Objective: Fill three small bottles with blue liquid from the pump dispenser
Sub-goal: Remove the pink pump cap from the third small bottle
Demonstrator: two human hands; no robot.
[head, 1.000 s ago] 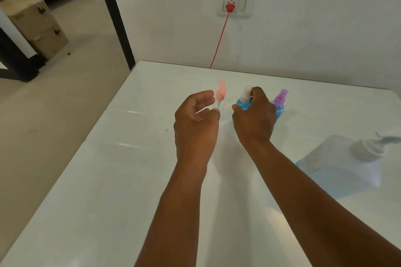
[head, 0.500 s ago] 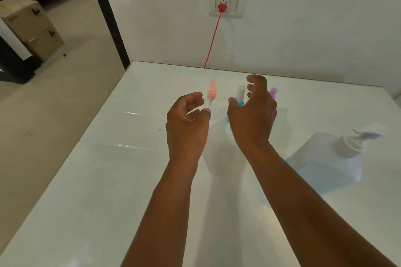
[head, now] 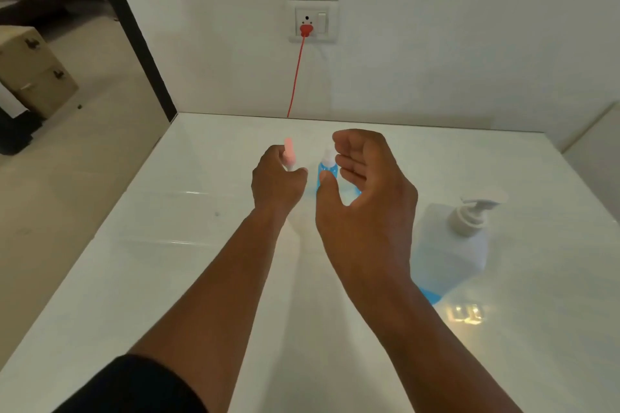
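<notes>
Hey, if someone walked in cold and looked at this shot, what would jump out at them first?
Two bare forearms reach over a glossy white table: the left hand pinches a pink-capped bottle, and the right hand hangs open in front of a blue-filled bottle. At right stands the big pump dispenser. A red cable drops from the wall socket.

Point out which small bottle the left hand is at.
The pink-capped bottle, leftmost of the row. The left hand curls around it, while the white-capped bottle beside it holds blue liquid and stands untouched by the right hand.
</notes>
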